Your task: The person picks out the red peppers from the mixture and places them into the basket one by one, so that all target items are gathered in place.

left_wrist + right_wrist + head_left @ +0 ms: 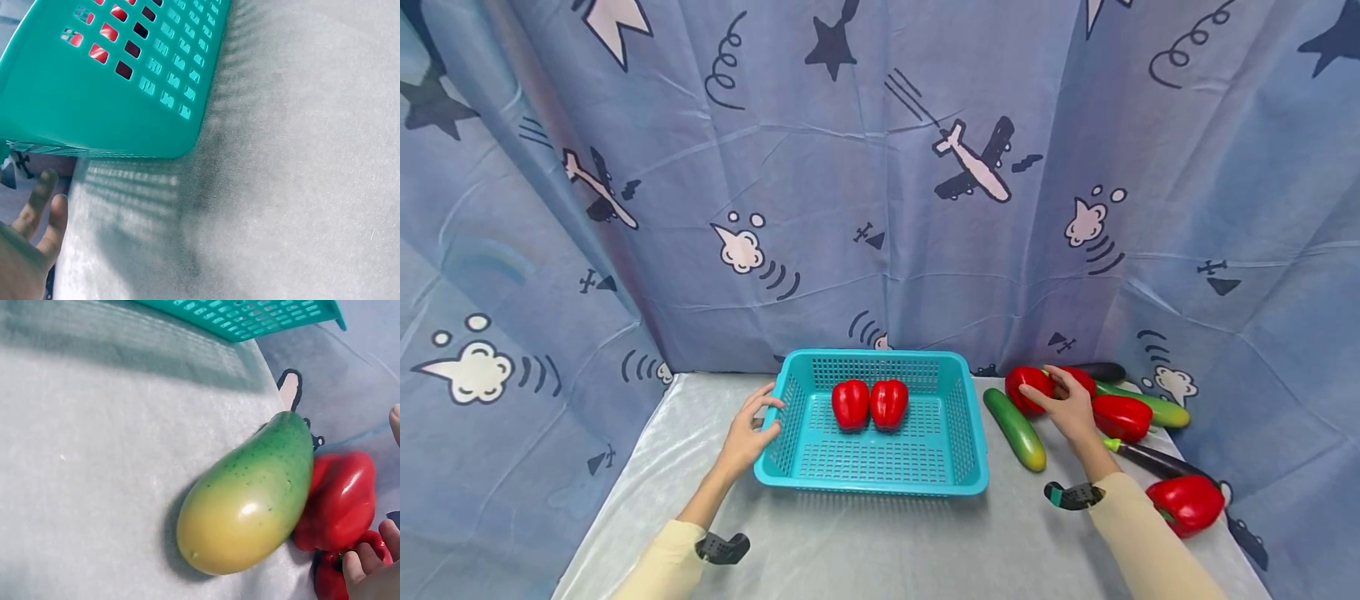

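A turquoise plastic basket (pixel 872 483) stands on the table, with two red bell peppers (pixel 851 406) side by side inside it. At its left rim is my left hand (pixel 748 433), fingers and thumb spread apart; whether the fingertips touch the rim I cannot tell. To the right of the basket my right hand (pixel 1071 410) reaches over a red bell pepper (pixel 1018 383), its fingers loosely bent and parted. In the right wrist view, the fingers (pixel 370 559) lie over a pepper (pixel 330 578), beside another red one (pixel 344 503), without closing round either.
A green-and-yellow cucumber-shaped vegetable (pixel 1015 429) lies between the basket and my right hand. Farther right are more red peppers (pixel 1187 502), dark eggplants (pixel 1157 461) and another long green vegetable (pixel 1157 410). A blue patterned curtain (pixel 880 208) hangs behind the white-covered table (pixel 880 550).
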`<act>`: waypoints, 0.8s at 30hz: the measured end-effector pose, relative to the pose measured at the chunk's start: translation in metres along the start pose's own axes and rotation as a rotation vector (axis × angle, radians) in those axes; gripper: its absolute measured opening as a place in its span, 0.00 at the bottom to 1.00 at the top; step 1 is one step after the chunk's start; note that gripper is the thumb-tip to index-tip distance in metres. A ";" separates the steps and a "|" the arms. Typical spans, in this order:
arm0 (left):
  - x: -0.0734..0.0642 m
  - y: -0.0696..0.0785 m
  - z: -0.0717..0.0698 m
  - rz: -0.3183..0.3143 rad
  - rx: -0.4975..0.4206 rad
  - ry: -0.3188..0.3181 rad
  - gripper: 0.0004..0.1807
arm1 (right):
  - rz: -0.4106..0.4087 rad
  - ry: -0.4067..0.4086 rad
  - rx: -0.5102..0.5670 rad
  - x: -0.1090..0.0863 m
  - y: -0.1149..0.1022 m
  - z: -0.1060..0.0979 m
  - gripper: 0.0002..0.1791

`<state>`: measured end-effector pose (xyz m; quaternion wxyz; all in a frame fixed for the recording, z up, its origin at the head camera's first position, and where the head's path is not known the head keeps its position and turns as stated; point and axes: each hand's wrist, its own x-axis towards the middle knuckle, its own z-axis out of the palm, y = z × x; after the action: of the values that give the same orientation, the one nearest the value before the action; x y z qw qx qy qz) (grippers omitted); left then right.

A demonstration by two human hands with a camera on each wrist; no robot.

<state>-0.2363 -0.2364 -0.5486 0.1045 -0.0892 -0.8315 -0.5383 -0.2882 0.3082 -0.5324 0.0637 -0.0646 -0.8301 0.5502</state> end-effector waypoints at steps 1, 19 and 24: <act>0.000 0.000 0.000 -0.001 0.001 -0.001 0.15 | 0.002 -0.005 -0.002 0.001 0.000 0.001 0.46; 0.000 0.000 -0.001 -0.001 0.005 -0.005 0.15 | 0.055 0.035 -0.057 0.010 -0.001 0.019 0.45; 0.001 0.001 0.000 -0.003 -0.001 -0.012 0.15 | 0.047 0.053 -0.091 0.009 0.000 0.021 0.43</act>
<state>-0.2368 -0.2357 -0.5477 0.0986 -0.0911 -0.8321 -0.5382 -0.3013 0.2906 -0.5400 0.0699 -0.1015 -0.8505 0.5114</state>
